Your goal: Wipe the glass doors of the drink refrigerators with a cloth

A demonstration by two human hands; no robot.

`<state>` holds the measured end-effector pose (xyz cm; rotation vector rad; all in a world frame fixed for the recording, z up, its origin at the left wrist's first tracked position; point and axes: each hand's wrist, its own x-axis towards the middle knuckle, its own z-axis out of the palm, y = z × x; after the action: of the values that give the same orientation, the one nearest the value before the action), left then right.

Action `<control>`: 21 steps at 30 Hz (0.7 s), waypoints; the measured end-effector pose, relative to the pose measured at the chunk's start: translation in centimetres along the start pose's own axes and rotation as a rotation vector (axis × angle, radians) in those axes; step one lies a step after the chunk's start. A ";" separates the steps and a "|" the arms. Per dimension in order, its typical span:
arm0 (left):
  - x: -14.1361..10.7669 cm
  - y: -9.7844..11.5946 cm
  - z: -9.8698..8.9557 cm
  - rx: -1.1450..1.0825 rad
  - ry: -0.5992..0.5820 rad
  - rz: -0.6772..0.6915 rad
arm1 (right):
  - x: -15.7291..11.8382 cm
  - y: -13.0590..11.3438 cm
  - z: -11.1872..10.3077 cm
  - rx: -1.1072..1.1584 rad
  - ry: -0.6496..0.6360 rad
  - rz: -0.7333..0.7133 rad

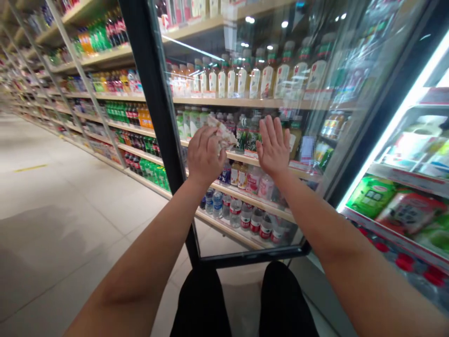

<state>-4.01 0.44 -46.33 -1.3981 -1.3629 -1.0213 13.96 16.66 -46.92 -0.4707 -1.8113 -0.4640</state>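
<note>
At centre, a black-framed glass door [154, 93], standing at an angle to a lit cooler [414, 175] on the right; rows of shelved drinks show through the pane.

Item: left hand [204, 157], raised at the pane, back toward the viewer, fingers bent over a crumpled cloth [226, 135], pale with reddish marks. The cloth bunches out past the fingers to the right, in front of the shelf of mixed bottles; whether it is fabric or paper cannot be told.

Item: right hand [274, 145], raised just beside the cloth and apart from it, laid out flat, fingers straight and pointing up, thumb out to the left, palm toward the glass, nothing gripped. Whether the palm touches the pane cannot be told.

Item: behind the glass, upper row, bottles with white labels [257, 77]; lowest row, clear bottles with red labels [245, 217].

Item: inside the cooler, a green pack [372, 193] beside a red pack [409, 210]; below them, red-capped bottles [405, 263].

Item: far left, long shelving [101, 124] of bottled drinks, blurred with distance, along a pale tiled floor [77, 220] marked by a yellow strip [30, 167].

Item: below the door, two black-clad knees [199, 299], slightly apart.
</note>
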 end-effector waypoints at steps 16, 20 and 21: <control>4.2 -1.4 0.5 0.007 -0.010 -0.028 | -0.2 -0.8 -0.6 -0.113 -0.092 -0.004; 2.8 -0.4 0.9 0.016 0.006 -0.050 | -0.2 -0.9 -0.6 -0.116 -0.084 -0.006; 1.4 -0.1 1.2 0.019 -0.015 -0.037 | -0.3 -0.9 -0.7 -0.116 -0.084 -0.005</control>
<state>-4.07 1.90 -45.27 -1.3733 -1.4111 -1.0214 14.09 15.51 -47.05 -0.5726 -1.8735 -0.5622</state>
